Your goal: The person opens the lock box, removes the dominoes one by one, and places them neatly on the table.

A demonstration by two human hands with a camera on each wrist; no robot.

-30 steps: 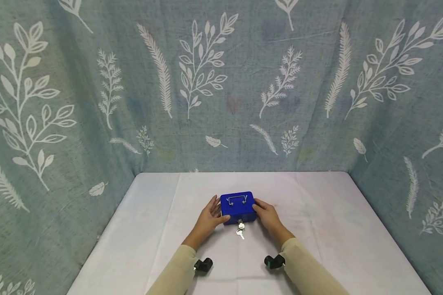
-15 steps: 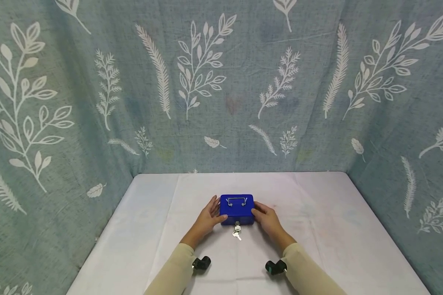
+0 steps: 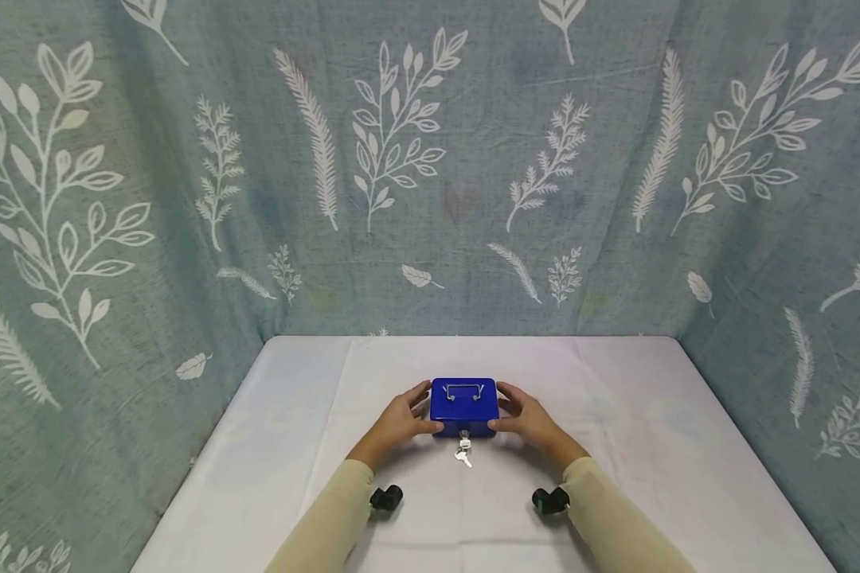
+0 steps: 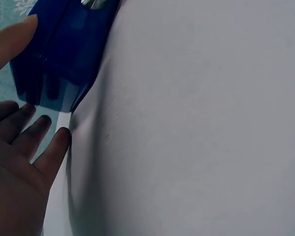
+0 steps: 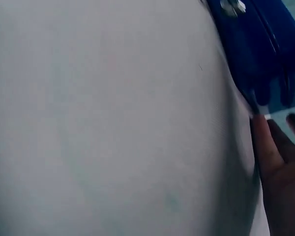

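A small blue cash box (image 3: 465, 404), lid closed, sits squarely on the white table, its wire handle (image 3: 463, 391) lying on top. Two keys (image 3: 463, 455) hang from the lock on its front face. My left hand (image 3: 396, 422) is beside the box's left side, thumb at the front left corner. In the left wrist view its spread fingers (image 4: 49, 152) are right at the box's side wall, which reflects them. On the other side my right hand (image 3: 533, 422) mirrors this, thumb at the front right corner. The right wrist view shows fingers (image 5: 268, 147) close beside the wall.
White cloth (image 3: 545, 549) covers the table. A grey-green curtain (image 3: 466, 263) with white leaf prints hangs behind and along both sides. Black wrist cameras (image 3: 387, 498) are on both sleeves.
The box, slightly turned at first, has come square to the table's front. My right hand has spread, its thumb moving from the side to the front corner. My left thumb has shifted lower.
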